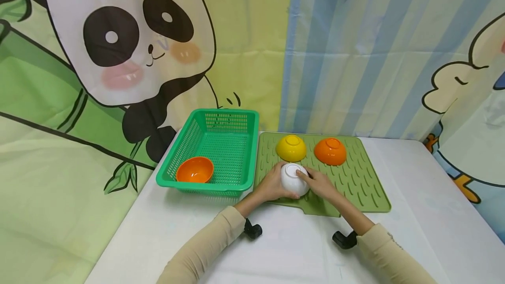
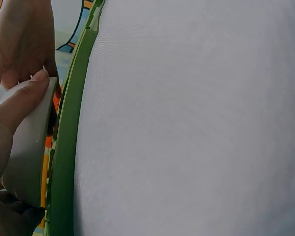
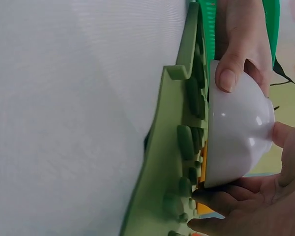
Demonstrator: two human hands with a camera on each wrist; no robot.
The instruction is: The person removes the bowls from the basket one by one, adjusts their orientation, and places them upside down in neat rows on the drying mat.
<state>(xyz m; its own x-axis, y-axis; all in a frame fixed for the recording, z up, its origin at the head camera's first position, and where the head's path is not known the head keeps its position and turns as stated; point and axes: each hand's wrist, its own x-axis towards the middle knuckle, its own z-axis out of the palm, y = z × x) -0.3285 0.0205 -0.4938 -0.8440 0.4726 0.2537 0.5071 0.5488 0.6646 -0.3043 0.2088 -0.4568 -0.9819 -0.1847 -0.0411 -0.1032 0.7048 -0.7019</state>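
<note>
A white bowl [image 1: 293,186] is upside down, its foot ring facing up, close over the near part of the green drying mat [image 1: 355,187]. My left hand [image 1: 271,186] grips it from the left, with the thumb on its outer wall near the rim in the right wrist view. From the other side my right hand [image 1: 321,184] holds the bowl, thumb on the foot and fingers around the rim. Just behind, a yellow bowl [image 1: 291,149] and an orange bowl [image 1: 330,152] lie face down on the mat.
Left of the mat stands a green plastic basket [image 1: 255,152] with another orange bowl [image 1: 195,170] in it, right side up. A white cloth [image 1: 292,249] covers the table. Printed curtains [image 1: 252,56] hang behind it.
</note>
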